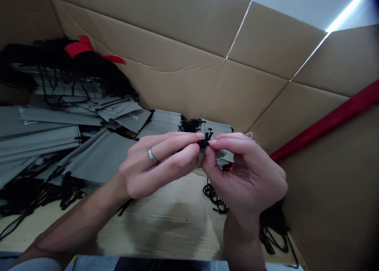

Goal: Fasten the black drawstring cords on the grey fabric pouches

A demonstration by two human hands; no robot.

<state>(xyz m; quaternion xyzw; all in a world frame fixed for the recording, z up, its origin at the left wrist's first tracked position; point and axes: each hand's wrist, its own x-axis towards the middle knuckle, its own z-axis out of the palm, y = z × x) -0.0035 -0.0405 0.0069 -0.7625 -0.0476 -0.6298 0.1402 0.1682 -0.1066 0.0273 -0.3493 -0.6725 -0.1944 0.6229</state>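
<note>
My left hand (160,160) and my right hand (245,172) meet at the fingertips in the middle of the view. Both pinch the end of a black cord (205,141), whose frayed tip sticks up between the fingers. A ring sits on a finger of the left hand. More black cord (214,196) hangs in loops below the right hand onto the cardboard surface (166,215).
Flat grey paper bags (97,156) with black cord handles lie in piles on the left and behind my hands. A red ribbon (81,48) lies on the far pile. Brown cardboard walls (189,46) surround the area, with a red strip (325,121) at right.
</note>
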